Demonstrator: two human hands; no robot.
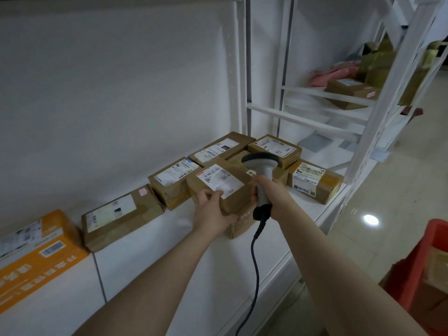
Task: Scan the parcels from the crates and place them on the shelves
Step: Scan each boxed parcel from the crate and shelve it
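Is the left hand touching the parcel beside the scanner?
Touching. The head view shows the left hand gripping the parcel, thumb on its top face, fingers curled round its near side.

— Can you read anything on the parcel (pixel 236 198) in the left hand (pixel 211 212)?
— Its white label (pixel 219 181) has a red strip, a barcode and a row of digits, but they are too blurred to read.
— And the orange box (pixel 36 253)?
— Large white Chinese characters run along its side, upside down from here; I cannot make them out. A barcode sticker (pixel 52 248) sits above them.
— The other parcels (pixel 172 183) on the shelf (pixel 169 229)?
— White shipping labels with barcodes, print too small.
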